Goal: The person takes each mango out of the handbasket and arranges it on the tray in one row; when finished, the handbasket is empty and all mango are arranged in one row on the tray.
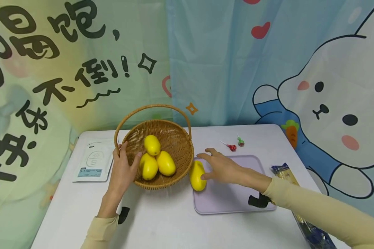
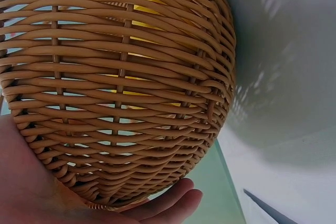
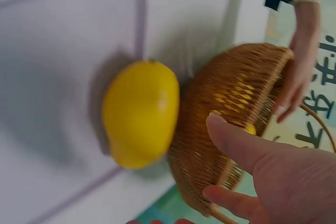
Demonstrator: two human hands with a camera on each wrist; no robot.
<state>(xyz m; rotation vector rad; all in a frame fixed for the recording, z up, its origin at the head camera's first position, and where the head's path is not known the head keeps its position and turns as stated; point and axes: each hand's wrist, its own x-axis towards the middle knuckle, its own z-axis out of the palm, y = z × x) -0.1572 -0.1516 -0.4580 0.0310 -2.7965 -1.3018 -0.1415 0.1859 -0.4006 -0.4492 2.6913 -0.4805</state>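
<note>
My left hand (image 1: 122, 174) grips the left rim of a brown wicker basket (image 1: 179, 145), thumb on the inner side and fingers outside. The basket tilts towards me, its hooped handle at the back. Three yellow mangoes (image 1: 166, 163) lie inside it; through the weave (image 2: 105, 56) in the left wrist view, patches of yellow show. Another mango (image 3: 142, 114) rests at the left edge of a lilac tray (image 1: 227, 204), right beside the basket. Over this mango hovers my right hand (image 1: 222, 168), fingers spread and thumb apart, holding nothing.
Behind the tray lie a red lollipop (image 1: 232, 147) and a green lollipop (image 1: 241, 142). A white packet (image 1: 95, 160) lies left of the basket. At the right edge of the table, a gold and blue package (image 1: 314, 230) is partly covered by my right sleeve. A printed curtain (image 1: 205, 69) hangs behind.
</note>
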